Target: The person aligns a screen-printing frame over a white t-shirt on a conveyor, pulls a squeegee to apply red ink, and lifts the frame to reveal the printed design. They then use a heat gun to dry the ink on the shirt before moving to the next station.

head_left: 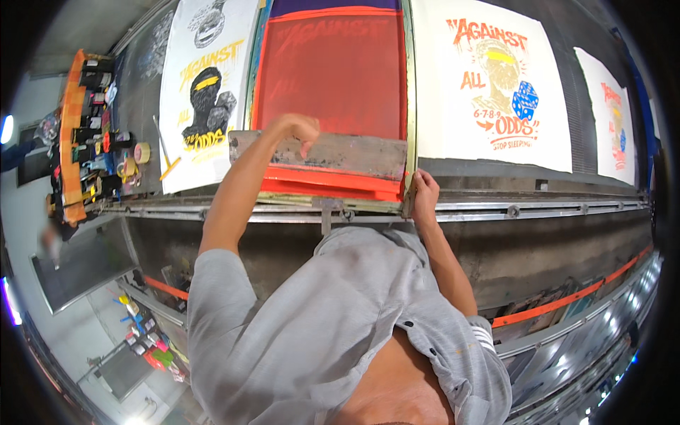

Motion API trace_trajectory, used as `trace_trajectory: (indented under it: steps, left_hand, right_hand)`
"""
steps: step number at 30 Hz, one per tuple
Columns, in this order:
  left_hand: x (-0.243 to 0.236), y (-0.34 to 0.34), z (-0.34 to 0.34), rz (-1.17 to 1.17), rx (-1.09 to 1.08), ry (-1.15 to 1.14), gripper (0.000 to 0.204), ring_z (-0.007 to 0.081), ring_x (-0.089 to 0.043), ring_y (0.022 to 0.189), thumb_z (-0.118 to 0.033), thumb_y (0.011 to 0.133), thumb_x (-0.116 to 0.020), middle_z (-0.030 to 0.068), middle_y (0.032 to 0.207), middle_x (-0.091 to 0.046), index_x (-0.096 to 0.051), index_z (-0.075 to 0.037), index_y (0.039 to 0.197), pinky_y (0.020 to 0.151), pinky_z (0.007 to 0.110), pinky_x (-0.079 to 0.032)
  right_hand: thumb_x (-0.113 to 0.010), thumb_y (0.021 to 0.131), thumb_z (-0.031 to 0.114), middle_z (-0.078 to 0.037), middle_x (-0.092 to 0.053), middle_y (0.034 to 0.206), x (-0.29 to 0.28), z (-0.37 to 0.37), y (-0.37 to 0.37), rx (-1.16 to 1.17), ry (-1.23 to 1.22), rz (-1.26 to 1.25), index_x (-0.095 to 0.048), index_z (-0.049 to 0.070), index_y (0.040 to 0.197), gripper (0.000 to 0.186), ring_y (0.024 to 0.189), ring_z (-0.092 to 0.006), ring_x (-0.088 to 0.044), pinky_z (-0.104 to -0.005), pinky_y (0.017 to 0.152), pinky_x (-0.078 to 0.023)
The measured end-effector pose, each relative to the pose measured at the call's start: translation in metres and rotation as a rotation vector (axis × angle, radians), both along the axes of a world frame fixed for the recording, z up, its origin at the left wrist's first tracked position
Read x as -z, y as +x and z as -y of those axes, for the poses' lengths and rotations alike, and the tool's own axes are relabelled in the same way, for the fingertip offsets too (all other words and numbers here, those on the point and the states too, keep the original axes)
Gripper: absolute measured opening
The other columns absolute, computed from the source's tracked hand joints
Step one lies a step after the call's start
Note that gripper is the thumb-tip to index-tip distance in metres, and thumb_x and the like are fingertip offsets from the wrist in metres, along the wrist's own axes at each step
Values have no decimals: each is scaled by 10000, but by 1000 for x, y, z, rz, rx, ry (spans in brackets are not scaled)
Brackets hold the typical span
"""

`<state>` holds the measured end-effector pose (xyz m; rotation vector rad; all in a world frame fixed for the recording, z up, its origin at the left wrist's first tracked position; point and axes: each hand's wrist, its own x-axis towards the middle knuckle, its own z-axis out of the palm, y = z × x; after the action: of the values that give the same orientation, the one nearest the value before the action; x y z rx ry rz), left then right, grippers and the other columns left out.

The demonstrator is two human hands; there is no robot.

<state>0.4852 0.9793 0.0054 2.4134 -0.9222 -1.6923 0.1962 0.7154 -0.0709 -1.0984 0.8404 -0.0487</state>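
Note:
A screen printing frame (pixel 411 85) lies before me, its red mesh (pixel 333 74) smeared with bright red ink (pixel 338 183) along the near end. Across the mesh rests a wide, ink-stained squeegee (pixel 368 157). My left hand (pixel 303 132) reaches over its top edge, fingers curled down onto its near side. At the frame's near right corner, my right hand (pixel 423 191) is closed, thumb and fingers pinching the frame's edge. Part of each hand's grip is hidden. Printed white fabric sheets lie on both sides, the left one (pixel 173 142) and the right one (pixel 545 127).
A metal rail (pixel 489 210) runs along the table's near edge, close to my waist. A yellow-and-white tool (pixel 168 166) leans over the left sheet. Farther left stands an orange-edged shelf (pixel 71 127) with dark containers and tape rolls (pixel 142 152). Another printed sheet (pixel 602 113) lies far right.

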Motion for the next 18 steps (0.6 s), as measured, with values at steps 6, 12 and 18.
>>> trace_trajectory:
  steps: [6,12,18]
  left_hand:
    - [-43,126,34,135,-167,-240,195,362,-678,779,-48,530,-720,216,778,-706,-689,47,697,690,474,-491]
    - [-50,236,89,607,-142,-170,226,357,-713,845,-96,631,-607,200,801,-726,-755,-34,790,739,462,-542]
    - [-31,307,122,780,-184,-255,273,367,-704,976,-100,728,-602,189,993,-733,-753,-52,950,823,480,-556]
  right_hand:
    - [-555,1030,300,43,-515,747,-12,1,8,-63,-30,-123,-602,38,856,318,672,-63,-459,-261,579,-383]
    - [-503,1060,349,54,-419,614,-32,-16,16,-11,-246,-106,-551,87,775,390,522,-53,-376,-262,447,-298]
    - [-505,1063,390,56,-444,602,-42,-23,20,39,-231,-90,-588,68,809,419,473,-32,-372,-233,407,-267]
